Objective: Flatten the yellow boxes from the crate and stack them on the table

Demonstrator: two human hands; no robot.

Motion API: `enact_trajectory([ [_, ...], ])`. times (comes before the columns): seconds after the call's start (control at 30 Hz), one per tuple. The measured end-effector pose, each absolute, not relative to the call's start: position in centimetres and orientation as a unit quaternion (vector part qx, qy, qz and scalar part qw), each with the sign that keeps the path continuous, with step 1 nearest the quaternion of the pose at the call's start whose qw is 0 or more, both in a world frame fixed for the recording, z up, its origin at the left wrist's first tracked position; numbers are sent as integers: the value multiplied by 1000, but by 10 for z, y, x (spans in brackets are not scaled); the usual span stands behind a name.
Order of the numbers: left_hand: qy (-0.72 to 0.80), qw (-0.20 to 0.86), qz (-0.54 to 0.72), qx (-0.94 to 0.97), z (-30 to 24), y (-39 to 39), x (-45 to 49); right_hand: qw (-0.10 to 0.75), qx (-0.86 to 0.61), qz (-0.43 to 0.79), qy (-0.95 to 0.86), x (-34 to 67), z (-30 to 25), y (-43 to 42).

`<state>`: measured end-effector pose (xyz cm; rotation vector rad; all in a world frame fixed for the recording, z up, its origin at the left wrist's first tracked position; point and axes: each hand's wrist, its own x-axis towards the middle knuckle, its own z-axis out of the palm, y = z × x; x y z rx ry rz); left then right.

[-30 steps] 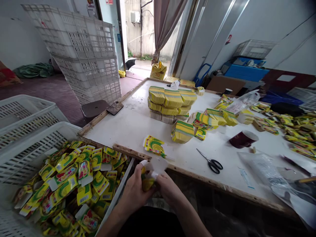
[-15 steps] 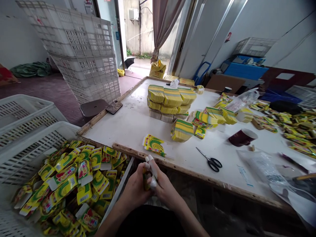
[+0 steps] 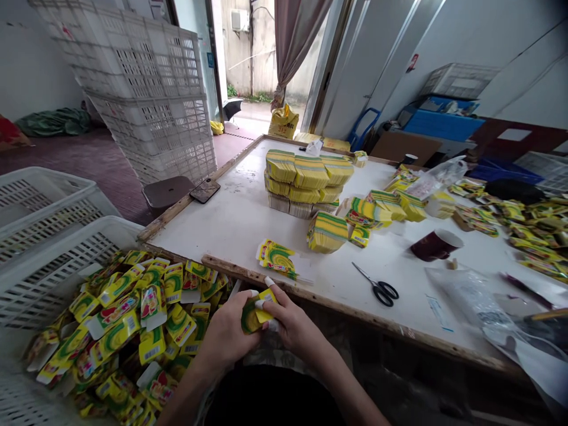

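Foreground: clamped between left hand (image 3: 228,322) and right hand (image 3: 290,316), close together, small yellow-green carton (image 3: 251,319), just short of the table (image 3: 331,275). To the left: white basket (image 3: 110,232) heaped with printed cartons (image 3: 119,337). Along the near tabletop: flat printed piece (image 3: 277,258), with black-handled scissors (image 3: 384,293) to its right. Farther back: maroon mug (image 3: 431,247), then stacked yellow bundles (image 3: 306,175). Beyond: gathered curtain (image 3: 297,44) at the doorway.

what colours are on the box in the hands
The box is yellow and green, best seen in the head view.

Scissors (image 3: 377,285) on the table (image 3: 213,228), boxes (image 3: 153,303) in the crate (image 3: 110,232) (left).
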<state>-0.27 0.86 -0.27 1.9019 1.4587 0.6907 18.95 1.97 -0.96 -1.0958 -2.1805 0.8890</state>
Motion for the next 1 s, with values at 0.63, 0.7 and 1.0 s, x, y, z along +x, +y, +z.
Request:
enact_trajectory([
  [0.63, 539, 441, 705, 135, -19, 32, -39, 335, -660, 198, -642, 210, -23, 89],
  [0.7, 544, 467, 686, 118, -24, 31, -37, 319, -681, 178, -635, 216, -29, 97],
  [1.0, 473, 549, 655, 213, -33, 21, -3, 354, -661, 201, -631, 211, -21, 85],
])
